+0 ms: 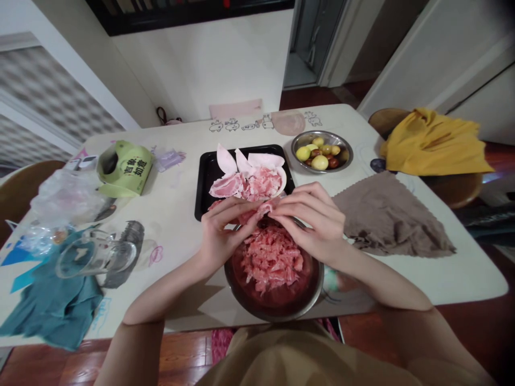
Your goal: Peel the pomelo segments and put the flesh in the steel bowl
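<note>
Both my left hand (225, 228) and my right hand (311, 220) pinch a strip of raw meat (265, 207) between their fingertips, above the far rim of a metal bowl (311, 300). Small torn pieces of red meat (271, 257) fill much of the bowl. Just behind my hands lies a black tray (206, 169). It carries pale pink petal-shaped pieces (226, 160) and thin slices of marbled meat (263, 182). My fingers cover the tray's near edge and part of the strip.
A metal bowl of fruit (319, 161) stands at the back right, beside a brown cloth (394, 220). On the left are a green paper visor (124, 166), a glass pitcher (96, 254) on its side, a teal cloth (56, 305) and plastic bags (68, 195). Yellow fabric (434, 142) covers a chair.
</note>
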### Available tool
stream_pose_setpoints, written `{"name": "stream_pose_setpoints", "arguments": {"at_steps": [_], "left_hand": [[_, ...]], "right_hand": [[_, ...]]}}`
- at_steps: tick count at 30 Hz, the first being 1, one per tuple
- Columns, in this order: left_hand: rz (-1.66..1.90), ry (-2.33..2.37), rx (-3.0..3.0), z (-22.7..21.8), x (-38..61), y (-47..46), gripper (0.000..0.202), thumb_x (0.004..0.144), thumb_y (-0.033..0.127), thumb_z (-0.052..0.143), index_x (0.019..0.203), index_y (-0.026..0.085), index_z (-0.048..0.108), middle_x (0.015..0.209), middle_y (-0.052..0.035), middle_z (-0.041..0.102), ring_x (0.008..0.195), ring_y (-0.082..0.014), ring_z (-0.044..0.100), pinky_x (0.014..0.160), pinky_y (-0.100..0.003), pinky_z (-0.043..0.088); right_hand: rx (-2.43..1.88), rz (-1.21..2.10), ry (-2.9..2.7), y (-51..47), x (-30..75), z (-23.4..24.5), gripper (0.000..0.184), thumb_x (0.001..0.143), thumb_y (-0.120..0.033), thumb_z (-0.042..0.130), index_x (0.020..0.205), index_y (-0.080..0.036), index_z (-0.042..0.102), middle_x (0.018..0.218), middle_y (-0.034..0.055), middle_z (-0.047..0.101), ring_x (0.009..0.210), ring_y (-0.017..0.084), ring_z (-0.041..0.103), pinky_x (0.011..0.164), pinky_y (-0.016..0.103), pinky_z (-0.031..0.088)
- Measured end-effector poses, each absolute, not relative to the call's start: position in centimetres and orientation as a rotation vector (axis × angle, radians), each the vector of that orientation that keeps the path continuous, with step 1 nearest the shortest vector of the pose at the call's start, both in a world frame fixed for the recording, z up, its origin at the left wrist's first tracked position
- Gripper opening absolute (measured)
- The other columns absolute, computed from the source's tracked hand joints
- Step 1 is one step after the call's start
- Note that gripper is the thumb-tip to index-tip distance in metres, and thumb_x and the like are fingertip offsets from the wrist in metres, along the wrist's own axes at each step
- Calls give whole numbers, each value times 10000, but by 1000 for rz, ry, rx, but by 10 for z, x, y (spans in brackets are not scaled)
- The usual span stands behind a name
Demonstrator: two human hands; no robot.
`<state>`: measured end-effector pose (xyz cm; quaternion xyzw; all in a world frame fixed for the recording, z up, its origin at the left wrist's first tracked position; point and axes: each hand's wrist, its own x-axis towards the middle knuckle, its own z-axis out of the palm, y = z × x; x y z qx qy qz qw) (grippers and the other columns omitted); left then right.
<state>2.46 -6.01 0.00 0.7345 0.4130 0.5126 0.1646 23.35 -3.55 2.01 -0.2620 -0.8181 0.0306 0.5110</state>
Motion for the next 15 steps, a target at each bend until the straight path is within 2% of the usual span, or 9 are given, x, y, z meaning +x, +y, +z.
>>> {"name": "stream_pose_setpoints", "arguments": {"at_steps": [5, 10, 15], "left_hand": [[1475, 1188, 2080, 1, 25, -58, 129, 870, 174, 781, 996, 197, 794, 897, -36, 751, 768, -96, 676, 594, -166, 553], [1429, 1180, 2076, 1, 26, -61, 129, 874, 158, 768, 997, 193, 785, 947, -45, 780, 855, -118, 719, 660, -180, 576], [1464, 1191, 2038, -4, 26, -63, 201, 870, 146, 767, 1064, 198, 774, 916, -25, 790, 706, -79, 689, 658, -173, 583]], "right_hand": [[-644, 207, -1911, -36, 231, 20, 140, 909, -132, 715, 951, -265, 712, 898, -12, 789, 839, 182, 702, 793, 384, 551], [-723, -32, -1849, -32, 233, 13, 174, 862, -74, 728, 907, -241, 708, 900, 23, 763, 857, 207, 667, 792, 398, 528], [-709, -91, -1908, -33, 230, 10, 214, 855, -67, 734, 993, -230, 727, 938, 28, 784, 892, 225, 669, 790, 411, 529]]}}
